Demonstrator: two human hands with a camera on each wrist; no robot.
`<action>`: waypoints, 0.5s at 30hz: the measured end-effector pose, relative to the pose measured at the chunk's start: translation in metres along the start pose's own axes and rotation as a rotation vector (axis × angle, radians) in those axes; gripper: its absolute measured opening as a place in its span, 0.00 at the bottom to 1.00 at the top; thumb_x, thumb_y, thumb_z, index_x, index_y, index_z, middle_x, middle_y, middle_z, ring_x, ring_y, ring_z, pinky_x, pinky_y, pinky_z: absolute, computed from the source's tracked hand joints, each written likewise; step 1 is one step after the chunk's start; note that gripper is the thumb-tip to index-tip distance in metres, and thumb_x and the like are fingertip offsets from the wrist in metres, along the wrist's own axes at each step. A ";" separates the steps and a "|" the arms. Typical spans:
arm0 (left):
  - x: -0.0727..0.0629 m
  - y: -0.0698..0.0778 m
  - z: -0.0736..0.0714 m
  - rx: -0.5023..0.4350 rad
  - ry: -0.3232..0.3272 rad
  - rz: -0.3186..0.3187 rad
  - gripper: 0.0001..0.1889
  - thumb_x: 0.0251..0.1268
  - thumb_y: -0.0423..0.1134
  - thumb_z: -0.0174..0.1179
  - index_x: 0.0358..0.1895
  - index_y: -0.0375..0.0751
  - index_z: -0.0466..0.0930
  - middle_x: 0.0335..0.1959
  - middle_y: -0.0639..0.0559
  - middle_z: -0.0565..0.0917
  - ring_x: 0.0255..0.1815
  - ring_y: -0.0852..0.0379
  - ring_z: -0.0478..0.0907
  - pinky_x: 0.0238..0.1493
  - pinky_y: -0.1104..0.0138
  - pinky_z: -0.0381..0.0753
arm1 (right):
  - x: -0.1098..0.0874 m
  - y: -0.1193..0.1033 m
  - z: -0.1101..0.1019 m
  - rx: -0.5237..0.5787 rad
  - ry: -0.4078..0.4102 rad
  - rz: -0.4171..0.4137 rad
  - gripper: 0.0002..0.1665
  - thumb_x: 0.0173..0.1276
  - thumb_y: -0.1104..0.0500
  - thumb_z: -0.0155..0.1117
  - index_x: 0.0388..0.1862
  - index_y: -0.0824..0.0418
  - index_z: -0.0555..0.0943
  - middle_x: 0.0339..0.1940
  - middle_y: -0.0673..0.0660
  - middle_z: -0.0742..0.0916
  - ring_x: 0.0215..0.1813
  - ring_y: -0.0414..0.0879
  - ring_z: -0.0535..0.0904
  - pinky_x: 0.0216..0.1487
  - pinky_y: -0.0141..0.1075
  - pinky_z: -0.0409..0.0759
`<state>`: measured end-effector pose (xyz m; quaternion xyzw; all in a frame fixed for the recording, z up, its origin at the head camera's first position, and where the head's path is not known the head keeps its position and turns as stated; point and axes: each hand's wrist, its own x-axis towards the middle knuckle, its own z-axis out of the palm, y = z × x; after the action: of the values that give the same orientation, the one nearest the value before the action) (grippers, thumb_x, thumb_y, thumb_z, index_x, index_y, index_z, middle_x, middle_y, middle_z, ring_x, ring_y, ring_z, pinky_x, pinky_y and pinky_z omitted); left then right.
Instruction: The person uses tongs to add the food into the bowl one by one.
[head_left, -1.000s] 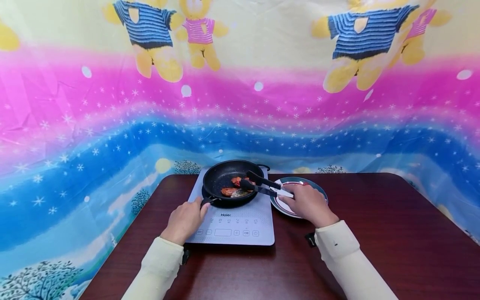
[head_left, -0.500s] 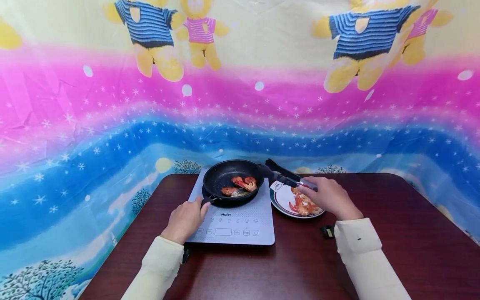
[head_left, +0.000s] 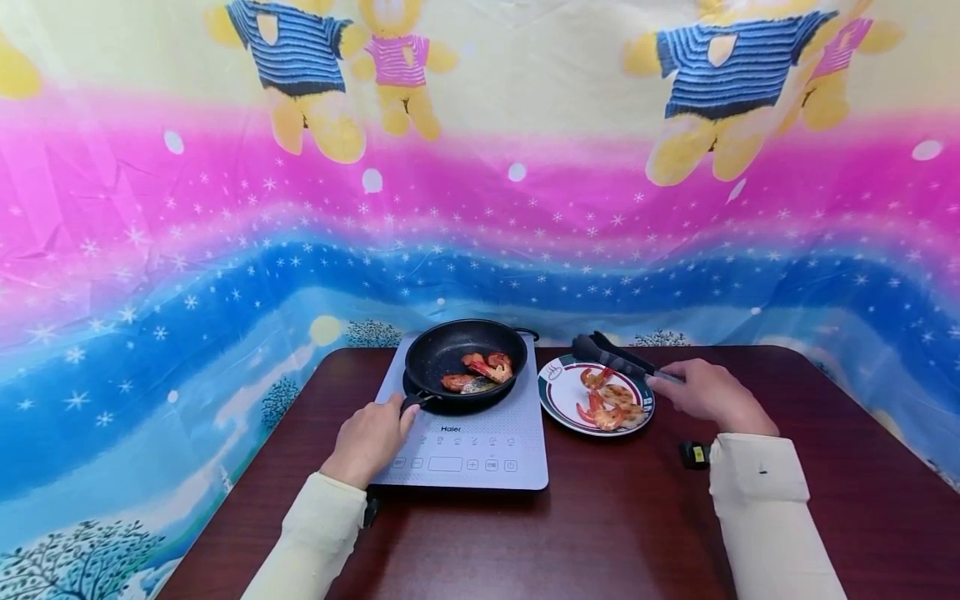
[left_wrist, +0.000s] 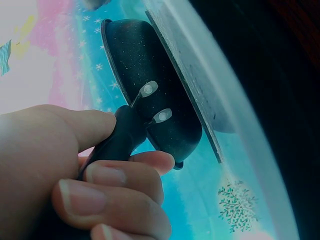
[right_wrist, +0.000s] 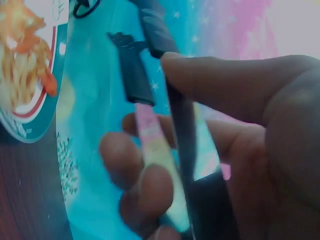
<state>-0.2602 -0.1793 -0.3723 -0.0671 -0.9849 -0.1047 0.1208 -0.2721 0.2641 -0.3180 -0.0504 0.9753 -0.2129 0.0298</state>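
My left hand grips the handle of a black frying pan; in the left wrist view its fingers wrap round the dark handle. Inside the pan lie a few browned, reddish pieces of food that look like shrimp. My right hand holds a pair of tongs with black tips, above the far right edge of the plate. The right wrist view shows thumb and fingers round the metal arms, tips slightly apart with nothing between them. Several cooked shrimp lie on the plate.
Beneath the pan is a white induction cooker with a touch panel. Both cooker and plate stand on a dark brown table. A printed cloth hangs right behind the table's far edge.
The right hand has carried the tongs out of the pan and rightward over the plate. Shrimp on the plate, covered by that hand earlier, now show. The left hand and pan stay put.
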 end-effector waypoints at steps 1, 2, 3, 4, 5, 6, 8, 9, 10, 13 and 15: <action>0.000 0.000 0.000 0.001 0.004 0.003 0.17 0.72 0.49 0.53 0.46 0.36 0.77 0.23 0.42 0.78 0.23 0.48 0.78 0.26 0.53 0.75 | 0.000 0.002 -0.001 -0.002 -0.018 0.022 0.45 0.71 0.36 0.52 0.67 0.72 0.67 0.48 0.69 0.83 0.45 0.58 0.80 0.46 0.59 0.74; 0.000 -0.001 0.000 0.002 0.009 0.007 0.17 0.72 0.49 0.53 0.45 0.36 0.77 0.22 0.42 0.78 0.23 0.48 0.78 0.25 0.53 0.75 | -0.001 0.003 -0.001 -0.007 -0.035 0.042 0.44 0.71 0.36 0.52 0.66 0.73 0.68 0.43 0.66 0.84 0.42 0.55 0.80 0.44 0.57 0.75; -0.001 -0.001 0.000 0.003 0.013 0.011 0.17 0.73 0.49 0.53 0.45 0.37 0.77 0.22 0.42 0.78 0.22 0.48 0.78 0.24 0.53 0.75 | -0.002 0.005 -0.002 -0.015 -0.049 0.060 0.43 0.71 0.37 0.52 0.65 0.73 0.69 0.39 0.63 0.84 0.40 0.53 0.80 0.43 0.55 0.75; -0.001 -0.001 0.000 0.004 0.017 0.014 0.17 0.73 0.50 0.53 0.44 0.37 0.77 0.22 0.42 0.78 0.22 0.47 0.77 0.24 0.53 0.74 | -0.002 0.006 -0.003 -0.022 -0.061 0.075 0.42 0.71 0.37 0.52 0.64 0.74 0.70 0.36 0.61 0.84 0.39 0.52 0.79 0.40 0.53 0.75; -0.001 -0.001 0.000 0.005 0.020 0.017 0.17 0.73 0.50 0.52 0.44 0.37 0.77 0.21 0.42 0.77 0.21 0.47 0.77 0.23 0.53 0.74 | -0.003 0.008 -0.003 -0.023 -0.073 0.092 0.40 0.72 0.38 0.52 0.61 0.73 0.73 0.34 0.59 0.84 0.37 0.51 0.78 0.38 0.51 0.75; -0.001 -0.001 0.000 0.005 0.021 0.019 0.17 0.73 0.50 0.53 0.44 0.37 0.77 0.22 0.42 0.78 0.22 0.47 0.77 0.23 0.53 0.74 | -0.003 0.009 -0.003 -0.021 -0.082 0.107 0.37 0.72 0.39 0.52 0.58 0.72 0.76 0.30 0.58 0.83 0.34 0.51 0.77 0.35 0.49 0.74; -0.001 -0.001 0.001 0.005 0.021 0.020 0.17 0.73 0.50 0.52 0.45 0.37 0.77 0.22 0.42 0.78 0.22 0.47 0.77 0.24 0.53 0.74 | -0.004 0.011 -0.003 -0.019 -0.093 0.125 0.32 0.73 0.40 0.51 0.49 0.69 0.80 0.26 0.56 0.81 0.30 0.49 0.75 0.32 0.45 0.72; -0.001 -0.001 0.001 0.006 0.019 0.019 0.17 0.73 0.50 0.52 0.45 0.36 0.77 0.22 0.42 0.78 0.22 0.47 0.78 0.24 0.52 0.74 | -0.004 0.012 -0.002 -0.014 -0.094 0.132 0.29 0.73 0.41 0.51 0.43 0.67 0.82 0.24 0.55 0.80 0.28 0.48 0.74 0.30 0.43 0.71; -0.001 -0.001 0.001 0.006 0.018 0.018 0.17 0.73 0.50 0.52 0.45 0.36 0.77 0.22 0.42 0.78 0.22 0.47 0.78 0.24 0.53 0.74 | -0.004 0.013 -0.001 -0.008 -0.095 0.140 0.28 0.73 0.41 0.50 0.37 0.64 0.82 0.22 0.55 0.79 0.26 0.48 0.72 0.28 0.42 0.69; 0.000 -0.001 0.001 0.007 0.019 0.016 0.17 0.73 0.50 0.52 0.45 0.37 0.77 0.22 0.42 0.78 0.22 0.47 0.77 0.24 0.53 0.75 | -0.001 0.017 0.003 -0.004 -0.092 0.165 0.28 0.73 0.41 0.50 0.24 0.59 0.80 0.18 0.54 0.77 0.22 0.46 0.70 0.27 0.41 0.67; -0.001 -0.002 0.001 0.007 0.020 0.017 0.17 0.73 0.50 0.52 0.46 0.37 0.77 0.22 0.42 0.78 0.22 0.47 0.77 0.24 0.53 0.74 | 0.001 0.018 0.007 -0.003 -0.086 0.187 0.29 0.73 0.40 0.49 0.20 0.58 0.79 0.16 0.53 0.75 0.22 0.46 0.70 0.27 0.42 0.67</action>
<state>-0.2602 -0.1805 -0.3741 -0.0739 -0.9834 -0.1009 0.1319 -0.2742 0.2775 -0.3323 0.0319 0.9739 -0.2055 0.0911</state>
